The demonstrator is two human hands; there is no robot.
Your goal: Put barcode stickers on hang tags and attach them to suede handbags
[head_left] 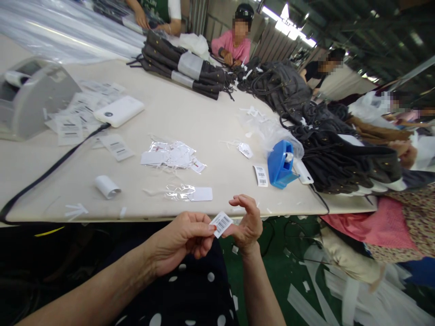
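1. Fingers of the left hand (186, 236) pinch a small barcode label (222, 223) between thumb and forefinger, the other fingers curled beneath.
2. Fingers of the right hand (248, 224) are spread and bent, holding nothing visible; its thumb points at the label's right edge, and whether it touches cannot be told.
3. This label sits between the two hands, printed side up and tilted, just off the near edge of the pale table (190, 122), above the wearer's dark, white-dotted clothing (210, 277).
4. Just beyond the left hand lies a blank white tag (200, 194) with clear plastic loops beside it; farther back is a heap of tags (170, 155).
5. Past the right hand, a strip of barcode labels (261, 175) lies next to a blue dispenser (281, 164); a small tag (245, 150) rests alone to the left of these.
6. On the left side stand a curled white paper roll (107, 187), a white device (120, 111) with a black cord, scattered label sheets (70, 129) and a grey dispenser (34, 102).
7. Dark garments (343, 156) are piled on the right; a banded dark bundle (161, 54) lies at the back.
8. Across the table, a co-worker in pink (227, 41) handles dark material.
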